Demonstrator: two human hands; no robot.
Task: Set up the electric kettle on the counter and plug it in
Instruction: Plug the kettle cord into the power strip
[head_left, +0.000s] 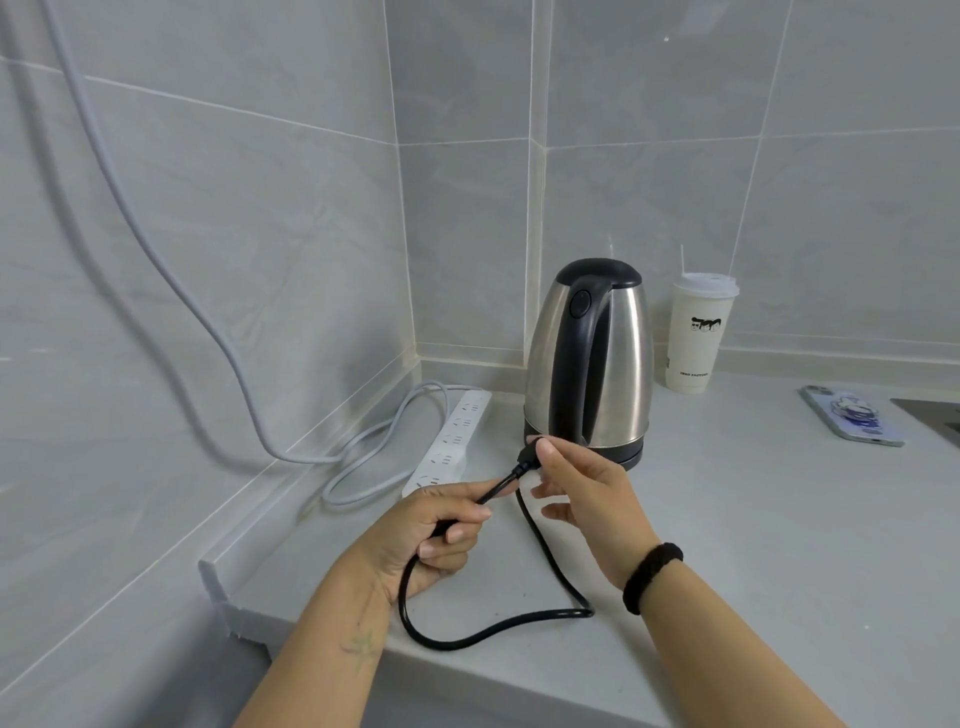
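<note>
**Plug in hand, strip to the left**

Kettle (589, 358) stands on bench (727, 519). Power strip (449, 441) lies left of both hands, long axis running away from me. Left hand (431, 535) nearer, gripping cord (498, 623). Right hand (582, 493) fingers (550, 457) pinch plug (527, 457).

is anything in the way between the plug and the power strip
Nothing visible. The right hand pinches the black plug and the left hand grips the cord behind it. The white power strip lies just left on the counter, sockets up and none visibly occupied; only bare counter lies between.
</note>
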